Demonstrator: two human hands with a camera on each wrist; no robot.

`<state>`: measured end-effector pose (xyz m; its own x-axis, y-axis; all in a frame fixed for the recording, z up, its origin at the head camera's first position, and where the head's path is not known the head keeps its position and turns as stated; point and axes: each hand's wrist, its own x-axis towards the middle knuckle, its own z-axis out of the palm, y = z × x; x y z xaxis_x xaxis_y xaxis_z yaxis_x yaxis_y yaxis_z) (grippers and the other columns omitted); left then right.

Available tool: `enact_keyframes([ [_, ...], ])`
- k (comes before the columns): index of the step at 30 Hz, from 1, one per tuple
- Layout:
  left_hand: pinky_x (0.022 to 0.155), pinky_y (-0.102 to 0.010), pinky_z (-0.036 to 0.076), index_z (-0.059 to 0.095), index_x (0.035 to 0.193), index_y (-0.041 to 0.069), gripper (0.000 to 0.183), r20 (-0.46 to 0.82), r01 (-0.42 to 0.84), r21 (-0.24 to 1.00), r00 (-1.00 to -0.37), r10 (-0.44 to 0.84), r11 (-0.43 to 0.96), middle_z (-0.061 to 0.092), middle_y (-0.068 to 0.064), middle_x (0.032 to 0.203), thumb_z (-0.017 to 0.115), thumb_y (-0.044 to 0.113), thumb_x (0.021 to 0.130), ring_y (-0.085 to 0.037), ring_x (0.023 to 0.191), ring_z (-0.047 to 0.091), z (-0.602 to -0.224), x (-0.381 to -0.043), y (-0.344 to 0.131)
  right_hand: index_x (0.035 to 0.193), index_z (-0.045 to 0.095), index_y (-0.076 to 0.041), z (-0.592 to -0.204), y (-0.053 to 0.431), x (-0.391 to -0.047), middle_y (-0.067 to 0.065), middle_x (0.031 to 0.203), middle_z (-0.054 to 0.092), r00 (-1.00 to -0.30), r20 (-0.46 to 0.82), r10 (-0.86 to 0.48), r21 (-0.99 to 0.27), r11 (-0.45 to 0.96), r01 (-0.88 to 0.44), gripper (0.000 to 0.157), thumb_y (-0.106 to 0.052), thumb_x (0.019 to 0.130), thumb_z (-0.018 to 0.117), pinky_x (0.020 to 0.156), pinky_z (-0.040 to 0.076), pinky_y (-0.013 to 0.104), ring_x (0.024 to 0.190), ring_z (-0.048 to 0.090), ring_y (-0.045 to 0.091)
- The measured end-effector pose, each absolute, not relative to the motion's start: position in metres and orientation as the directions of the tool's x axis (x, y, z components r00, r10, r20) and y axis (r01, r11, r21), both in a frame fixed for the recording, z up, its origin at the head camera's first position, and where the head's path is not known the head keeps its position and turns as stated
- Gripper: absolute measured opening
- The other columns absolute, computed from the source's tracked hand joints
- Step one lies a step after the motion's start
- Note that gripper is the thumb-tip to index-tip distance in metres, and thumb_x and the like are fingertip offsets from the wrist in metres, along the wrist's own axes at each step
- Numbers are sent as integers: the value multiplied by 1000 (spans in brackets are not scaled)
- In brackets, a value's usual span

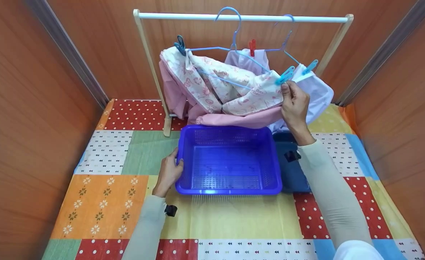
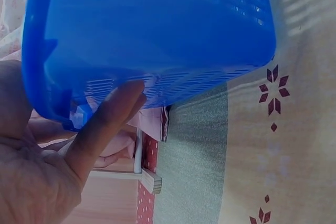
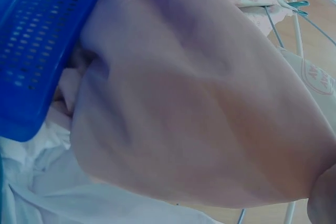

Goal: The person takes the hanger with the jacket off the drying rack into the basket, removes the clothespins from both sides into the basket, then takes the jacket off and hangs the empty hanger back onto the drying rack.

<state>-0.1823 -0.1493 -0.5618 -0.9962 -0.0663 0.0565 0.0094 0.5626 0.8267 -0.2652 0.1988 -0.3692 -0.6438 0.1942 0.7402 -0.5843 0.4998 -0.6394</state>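
Observation:
My left hand [image 1: 169, 171] grips the left rim of a blue plastic basket [image 1: 230, 159] with perforated sides. In the left wrist view, a digit lies along the basket's outer wall [image 2: 157, 40]. Behind the basket, a pink garment [image 1: 239, 120] with a white printed lining hangs from a blue hanger [image 1: 235, 39]. A dark teal clothespin [image 1: 179, 45] clips it on the left, a light blue clothespin [image 1: 286, 75] on the right. Just below the light blue one, my right hand [image 1: 296, 104] pinches the garment's corner. Pink cloth [image 3: 199, 87] fills most of the right wrist view.
A white garment [image 1: 315, 94] hangs behind on a second hanger, with a red clothespin [image 1: 252, 47] and another blue clothespin [image 1: 310, 67]. The rack's white bar [image 1: 183, 16] spans wooden legs. A dark tray [image 1: 293, 169] sits right of the basket on a patchwork cloth [image 1: 234, 220]. Wooden walls enclose the space.

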Motion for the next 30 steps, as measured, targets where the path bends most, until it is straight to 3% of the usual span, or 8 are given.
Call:
enact_keyframes([
  [9, 99, -51, 50, 41, 145, -6, 54, 23, -21, 838, -997, -73, 545, 59, -29, 132, 54, 5, 94, -39, 121, 59, -563, -183, -148, 82, 61, 13, -374, 210, -255, 3, 61, 36, -633, 754, 175, -627, 481, -613, 25, -5, 97, 56, 59, 23, 17, 58, 29, -3],
  [17, 98, -51, 51, 43, 144, -5, 53, 25, -22, 841, -997, -79, 541, 61, -27, 130, 55, 6, 94, -38, 120, 60, -565, -183, -148, 82, 60, 13, -384, 222, -243, 2, 61, 38, -645, 748, 158, -631, 469, -617, 35, -17, 99, 56, 57, 22, 16, 59, 32, -4],
  [23, 88, -48, 54, 46, 144, -2, 51, 24, -31, 845, -995, -96, 533, 66, -24, 121, 56, 7, 95, -34, 103, 67, -565, -182, -149, 80, 60, 12, -392, 230, -238, 0, 62, 43, -679, 723, 128, -647, 471, -600, 30, -12, 98, 57, 56, 25, 13, 58, 36, -5],
  [30, 81, -46, 56, 48, 142, -3, 50, 10, -57, 840, -993, -120, 540, 69, -22, 115, 59, 10, 94, -29, 85, 71, -568, -182, -150, 76, 57, 11, -403, 238, -234, 2, 56, 43, -714, 696, 77, -663, 452, -597, 30, -9, 98, 56, 46, 36, 7, 46, 44, -4],
])
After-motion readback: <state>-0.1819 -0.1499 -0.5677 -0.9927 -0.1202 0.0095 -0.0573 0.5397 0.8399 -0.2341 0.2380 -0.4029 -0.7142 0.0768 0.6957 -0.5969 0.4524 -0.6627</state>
